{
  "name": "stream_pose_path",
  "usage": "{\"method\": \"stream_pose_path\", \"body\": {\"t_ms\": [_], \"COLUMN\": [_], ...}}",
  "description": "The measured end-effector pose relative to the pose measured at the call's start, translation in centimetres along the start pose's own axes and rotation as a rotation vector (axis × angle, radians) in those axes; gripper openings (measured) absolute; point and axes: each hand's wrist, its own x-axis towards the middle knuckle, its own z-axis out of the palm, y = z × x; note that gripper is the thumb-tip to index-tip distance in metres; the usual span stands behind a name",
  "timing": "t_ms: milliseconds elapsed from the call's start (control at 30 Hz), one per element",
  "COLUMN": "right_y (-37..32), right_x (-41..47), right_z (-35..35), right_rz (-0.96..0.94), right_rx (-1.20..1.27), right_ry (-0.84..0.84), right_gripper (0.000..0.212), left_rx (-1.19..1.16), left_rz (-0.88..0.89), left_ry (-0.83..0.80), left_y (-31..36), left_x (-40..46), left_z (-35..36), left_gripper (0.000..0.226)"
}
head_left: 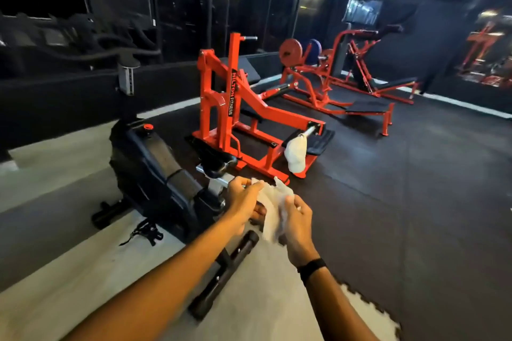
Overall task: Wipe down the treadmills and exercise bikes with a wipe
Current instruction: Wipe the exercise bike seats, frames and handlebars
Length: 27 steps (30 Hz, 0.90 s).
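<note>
Both hands, left [243,199] and right [297,219], gripping crumpled white wipe [273,209] above black exercise bike [155,174].

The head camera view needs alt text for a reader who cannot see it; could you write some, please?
Both hands, left hand and right hand, hold a white wipe above a black exercise bike. Beyond it, red weight machines stand on dark gym flooring.

We observe two bare forearms with no sleeves in view. The left hand [243,203] carries no ring, band or glove. The right hand [297,225] is likewise ungloved; a narrow black wristband [311,267] encircles the right wrist, plain, no display visible.
</note>
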Motion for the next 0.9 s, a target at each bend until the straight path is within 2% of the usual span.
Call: {"method": "stream_pose_path", "body": {"t_ms": [167, 267, 333, 367, 467, 500, 600, 767, 900], "right_y": [1.4, 0.6, 0.8, 1.4, 3.3, 3.9, 6.5, 8.4, 8.5], "right_x": [10.4, 16.2, 19.4, 20.6, 23.9, 24.8, 29.4, 37.8, 43.3], "right_z": [0.8, 1.8, 2.9, 3.6, 5.5, 6.2, 7.3, 9.3, 10.7], "right_rz": [0.011, -0.048, -0.061, -0.055, -0.012, -0.009, -0.007, -0.104, -0.119], "right_rx": [-0.154, -0.152, -0.109, -0.077, -0.035, -0.051, -0.081, -0.202, -0.276], "right_ry": [-0.051, -0.091, -0.18, -0.238, -0.388, -0.422, -0.496, -0.566, -0.647], "right_gripper": [0.021, 0.017, 0.019, 0.026, 0.07, 0.071, 0.047, 0.018, 0.013], "left_rx": [-0.058, -0.082, -0.138, -0.189, -0.251, -0.233, -0.177, -0.154, -0.208], "left_rz": [-0.004, 0.042, 0.006, -0.035, -0.118, -0.135, -0.139, -0.075, -0.087], "left_ry": [0.002, -0.035, -0.074, -0.086, -0.068, -0.061, -0.034, 0.159, 0.42], "left_y": [1.4, 3.1, 3.9, 4.0, 4.4, 4.3, 4.2, 3.8, 2.0], "left_x": [8.9, 13.8, 16.9, 18.2, 22.0, 23.3, 26.8, 32.3, 35.2], "left_z": [2.3, 3.6, 4.3, 4.5, 4.4, 4.1, 3.1, 1.2, -0.6], "left_gripper": [0.011, 0.011, 0.018, 0.022, 0.035, 0.038, 0.046, 0.052, 0.051]}}
